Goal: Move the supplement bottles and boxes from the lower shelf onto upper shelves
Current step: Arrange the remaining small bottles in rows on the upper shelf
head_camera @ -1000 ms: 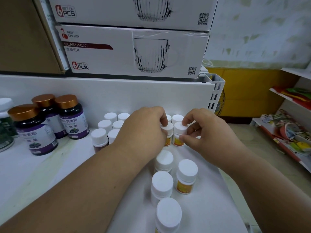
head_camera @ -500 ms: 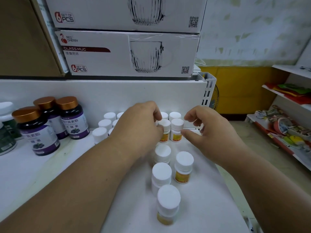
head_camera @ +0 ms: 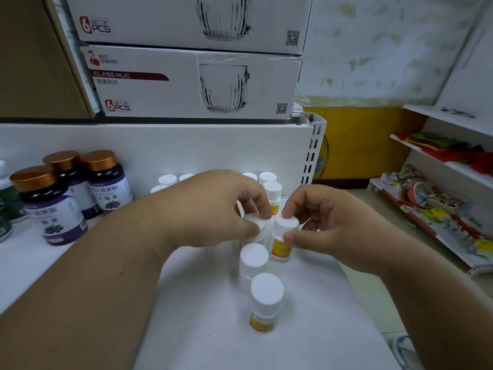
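Several small white-capped supplement bottles stand on a white shelf [head_camera: 186,316]. My left hand [head_camera: 213,209] pinches the cap of one small bottle [head_camera: 254,225]. Beside it, my right hand [head_camera: 325,222] pinches the cap of another small bottle [head_camera: 282,241] with a yellow label. Two more small bottles [head_camera: 253,263] [head_camera: 265,303] stand in a row toward me. Others [head_camera: 272,193] stand behind my hands against the shelf's back panel, partly hidden. Three dark bottles with gold caps [head_camera: 53,204] stand at the left.
Two white glass-mug boxes [head_camera: 192,84] are stacked on the shelf above. A green bottle [head_camera: 5,198] is cut off at the left edge. The shelf ends at a slotted upright [head_camera: 314,148] on the right; beyond it are floor and another rack of goods [head_camera: 440,209].
Both hands have drawn back from the rear pair of bottles toward me and now pinch the caps of the pair nearer the front.
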